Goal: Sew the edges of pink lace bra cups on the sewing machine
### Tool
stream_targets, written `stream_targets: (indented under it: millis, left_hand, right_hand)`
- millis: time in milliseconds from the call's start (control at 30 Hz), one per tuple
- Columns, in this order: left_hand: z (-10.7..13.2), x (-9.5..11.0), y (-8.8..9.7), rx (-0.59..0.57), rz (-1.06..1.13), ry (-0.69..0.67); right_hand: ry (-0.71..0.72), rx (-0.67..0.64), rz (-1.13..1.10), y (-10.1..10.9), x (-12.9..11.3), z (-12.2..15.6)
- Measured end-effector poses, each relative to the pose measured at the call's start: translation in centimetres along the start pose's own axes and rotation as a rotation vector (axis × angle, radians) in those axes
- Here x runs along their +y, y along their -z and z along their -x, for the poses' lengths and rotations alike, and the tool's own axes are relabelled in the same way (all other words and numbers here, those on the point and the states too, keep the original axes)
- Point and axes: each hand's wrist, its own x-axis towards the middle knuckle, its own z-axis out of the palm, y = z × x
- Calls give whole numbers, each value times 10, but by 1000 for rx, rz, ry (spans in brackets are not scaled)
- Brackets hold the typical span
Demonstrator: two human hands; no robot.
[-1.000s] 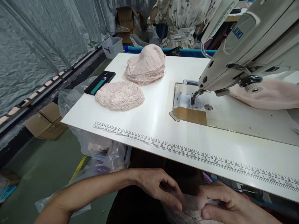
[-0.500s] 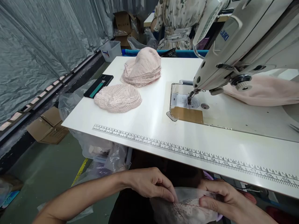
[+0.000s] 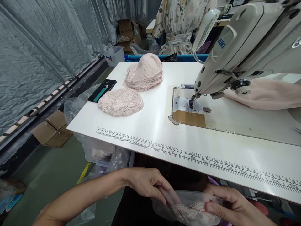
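Note:
Below the front edge of the white sewing table (image 3: 150, 125), both my hands work at a clear plastic bag (image 3: 164, 208) holding pink lace fabric (image 3: 190, 212). My left hand (image 3: 147, 183) pinches the bag's left side with fingers closed. My right hand (image 3: 227, 204) grips its right side, thumb pressed on the lace. On the table lie a single pink lace piece (image 3: 121, 102) and, behind it, a stack of pink lace pieces (image 3: 144, 72).
A white sewing machine (image 3: 246, 47) stands at the right, pink cloth (image 3: 268, 94) behind its arm. A black phone (image 3: 102, 90) lies at the table's left edge. A printed ruler (image 3: 188, 157) runs along the front. Cardboard boxes (image 3: 53, 128) and plastic bags sit on the floor. Another person (image 3: 181, 22) stands beyond.
My hands have stayed in my lap and shifted their grip on the bag; more of the lace now shows between them. The view has tilted slightly.

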Motion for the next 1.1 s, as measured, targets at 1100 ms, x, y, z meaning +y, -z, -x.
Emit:
stream_targets:
  millis: [1100]
  left_hand:
    - [-19, -1, -7, 286, 103, 133]
  right_hand:
    - [145, 24, 96, -7, -4, -9]
